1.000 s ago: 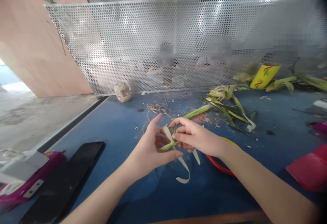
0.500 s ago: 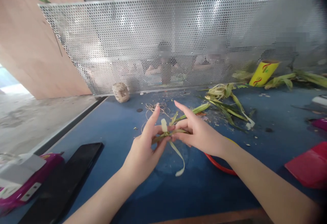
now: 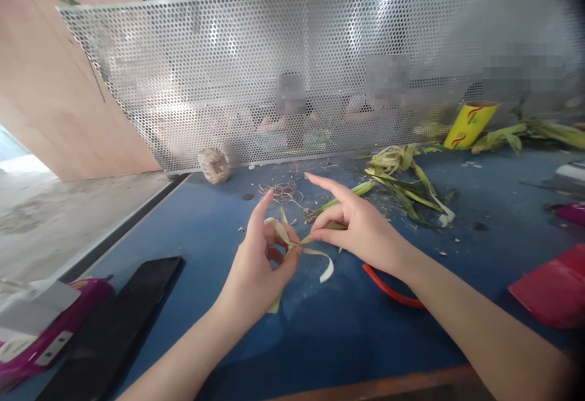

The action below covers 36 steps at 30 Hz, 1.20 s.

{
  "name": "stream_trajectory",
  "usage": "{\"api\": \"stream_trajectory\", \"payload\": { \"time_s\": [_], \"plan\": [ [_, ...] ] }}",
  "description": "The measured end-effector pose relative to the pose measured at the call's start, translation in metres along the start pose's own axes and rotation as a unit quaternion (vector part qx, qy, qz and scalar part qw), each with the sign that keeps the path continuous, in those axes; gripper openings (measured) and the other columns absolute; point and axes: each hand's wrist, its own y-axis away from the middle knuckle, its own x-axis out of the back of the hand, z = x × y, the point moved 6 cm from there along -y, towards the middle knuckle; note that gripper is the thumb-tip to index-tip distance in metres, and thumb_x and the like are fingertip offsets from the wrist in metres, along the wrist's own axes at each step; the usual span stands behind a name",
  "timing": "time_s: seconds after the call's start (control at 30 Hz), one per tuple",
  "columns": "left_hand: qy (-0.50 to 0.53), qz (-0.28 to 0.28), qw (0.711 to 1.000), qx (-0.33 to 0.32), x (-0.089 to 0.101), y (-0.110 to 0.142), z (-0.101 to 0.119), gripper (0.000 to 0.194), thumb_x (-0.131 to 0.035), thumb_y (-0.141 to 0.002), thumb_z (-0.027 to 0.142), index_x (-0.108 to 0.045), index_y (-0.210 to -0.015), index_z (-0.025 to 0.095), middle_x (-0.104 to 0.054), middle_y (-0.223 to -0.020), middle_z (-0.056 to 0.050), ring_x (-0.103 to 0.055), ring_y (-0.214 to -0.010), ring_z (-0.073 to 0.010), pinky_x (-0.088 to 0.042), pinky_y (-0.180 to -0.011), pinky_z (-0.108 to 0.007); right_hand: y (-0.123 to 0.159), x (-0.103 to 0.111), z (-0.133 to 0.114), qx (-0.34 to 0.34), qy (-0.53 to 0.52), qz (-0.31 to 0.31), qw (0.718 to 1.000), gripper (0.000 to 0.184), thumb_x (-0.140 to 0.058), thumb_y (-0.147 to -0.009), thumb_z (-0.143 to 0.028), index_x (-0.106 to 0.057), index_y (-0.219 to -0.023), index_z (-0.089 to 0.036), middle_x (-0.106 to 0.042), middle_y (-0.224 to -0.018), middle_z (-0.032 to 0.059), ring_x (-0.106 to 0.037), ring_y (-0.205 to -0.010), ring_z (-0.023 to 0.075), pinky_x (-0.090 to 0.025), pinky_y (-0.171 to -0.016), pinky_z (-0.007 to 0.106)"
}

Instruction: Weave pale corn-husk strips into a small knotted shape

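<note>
Between my two hands are narrow strips of corn husk (image 3: 326, 262), pale green and cream, crossing near the fingertips. My left hand (image 3: 262, 261) pinches them at the crossing, with one strip curling to the right and another hanging below the palm. My right hand (image 3: 354, 221) pinches a strip end between thumb and fingers, its index finger stretched out. Behind the hands lie a tangle of thin string (image 3: 283, 192) and a longer green husk strip (image 3: 345, 198). A red curved handle or ring (image 3: 390, 288) shows partly under my right forearm.
A perforated metal screen (image 3: 205, 72) stands across the blue table (image 3: 329, 352), with people behind it. On the left are a black phone (image 3: 114, 322) and a purple power strip (image 3: 59, 334). A husk pile (image 3: 397, 169), yellow tube (image 3: 470, 125) and red object (image 3: 553, 285) lie right.
My hands have drawn slightly apart, and the left has turned a little. The husk strips have shifted; the hanging curl now points right, and a strip shows below my left palm.
</note>
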Motion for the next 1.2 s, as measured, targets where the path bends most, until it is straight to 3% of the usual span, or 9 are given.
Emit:
{"api": "stream_trajectory", "payload": {
  "time_s": [0.17,0.27,0.5,0.57,0.67,0.77,0.87,1.0,1.2],
  "plan": [
    [0.008,-0.033,0.999,0.011,-0.004,0.001,-0.002,0.077,-0.06,-0.077,0.017,-0.016,-0.14,0.025,-0.054,-0.08,0.001,-0.055,-0.073,-0.013,-0.047,-0.063,-0.027,-0.001,0.001,0.001,0.004,0.038,-0.008,0.999,0.073,-0.063,-0.077,-0.017,-0.026,-0.14,-0.028,-0.066,-0.077,-0.0015,-0.059,-0.068,0.0148,-0.05,-0.069,0.032],
    [0.081,-0.068,0.993,0.043,-0.007,0.001,-0.006,0.083,-0.062,-0.077,0.02,-0.012,-0.142,0.027,-0.055,-0.085,0.0,-0.056,-0.072,-0.0123,-0.048,-0.062,-0.026,-0.001,0.0,-0.001,0.037,0.084,-0.01,0.996,0.061,-0.058,-0.081,-0.017,-0.031,-0.135,-0.026,-0.065,-0.079,-0.0014,-0.057,-0.067,0.0135,-0.048,-0.067,0.029],
    [0.235,-0.077,0.964,0.095,-0.009,-0.002,-0.007,0.093,-0.068,-0.073,0.017,-0.008,-0.143,0.029,-0.066,-0.092,-0.006,-0.067,-0.069,-0.0182,-0.047,-0.044,-0.021,0.002,-0.002,-0.014,0.144,0.176,0.024,0.973,0.04,-0.052,-0.086,-0.019,-0.041,-0.124,-0.025,-0.065,-0.083,0.0003,-0.061,-0.082,0.0162,-0.045,-0.082,0.033],
    [0.235,-0.061,0.966,0.085,-0.007,-0.003,-0.007,0.091,-0.067,-0.073,0.014,-0.01,-0.143,0.029,-0.068,-0.087,-0.004,-0.067,-0.067,-0.0179,-0.046,-0.042,-0.02,0.003,0.002,-0.017,0.163,0.231,0.076,0.956,0.041,-0.054,-0.084,-0.018,-0.043,-0.122,-0.025,-0.064,-0.091,0.0027,-0.059,-0.09,0.0184,-0.042,-0.086,0.036],
    [0.238,-0.033,0.968,0.074,-0.003,-0.004,-0.008,0.094,-0.068,-0.072,0.011,-0.008,-0.143,0.03,-0.069,-0.087,-0.004,-0.068,-0.068,-0.0185,-0.047,-0.042,-0.019,0.01,0.009,-0.025,0.219,0.329,0.188,0.899,0.028,-0.059,-0.081,-0.02,-0.053,-0.107,-0.024,-0.06,-0.102,0.0067,-0.053,-0.101,0.0231,-0.037,-0.086,0.039],
    [0.238,-0.016,0.969,0.065,0.0,-0.004,-0.007,0.102,-0.07,-0.069,0.008,-0.003,-0.143,0.031,-0.069,-0.089,-0.004,-0.069,-0.07,-0.0197,-0.049,-0.042,-0.019,0.015,0.008,-0.032,0.274,0.369,0.201,0.865,0.004,-0.058,-0.082,-0.022,-0.055,-0.083,-0.023,-0.061,-0.085,0.0036,-0.055,-0.088,0.0207,-0.034,-0.082,0.039],
    [0.226,-0.012,0.972,0.068,0.002,-0.005,-0.004,0.1,-0.07,-0.069,0.007,-0.007,-0.143,0.03,-0.07,-0.087,-0.005,-0.069,-0.069,-0.02,-0.05,-0.043,-0.02,0.009,0.001,-0.027,0.242,0.333,0.112,0.905,0.007,-0.055,-0.084,-0.023,-0.053,-0.077,-0.021,-0.06,-0.077,0.0016,-0.055,-0.078,0.0172,-0.037,-0.079,0.035],
    [0.216,0.019,0.975,0.055,0.006,-0.005,0.0,0.098,-0.069,-0.07,0.008,-0.009,-0.143,0.028,-0.072,-0.084,-0.005,-0.07,-0.069,-0.0214,-0.049,-0.038,-0.018,0.002,-0.006,-0.009,0.12,0.226,0.019,0.966,0.013,-0.051,-0.086,-0.029,-0.057,-0.095,-0.021,-0.062,-0.089,0.0035,-0.058,-0.084,0.0167,-0.045,-0.074,0.03],
    [0.212,0.035,0.976,0.042,0.008,-0.004,0.003,0.102,-0.069,-0.07,0.007,-0.001,-0.144,0.029,-0.071,-0.079,-0.001,-0.069,-0.059,-0.0174,-0.047,-0.031,-0.015,0.003,-0.009,-0.006,0.117,0.17,-0.013,0.978,0.033,-0.051,-0.087,-0.025,-0.053,-0.119,-0.025,-0.065,-0.106,0.003,-0.06,-0.096,0.0166,-0.047,-0.082,0.029]
  ]
}}
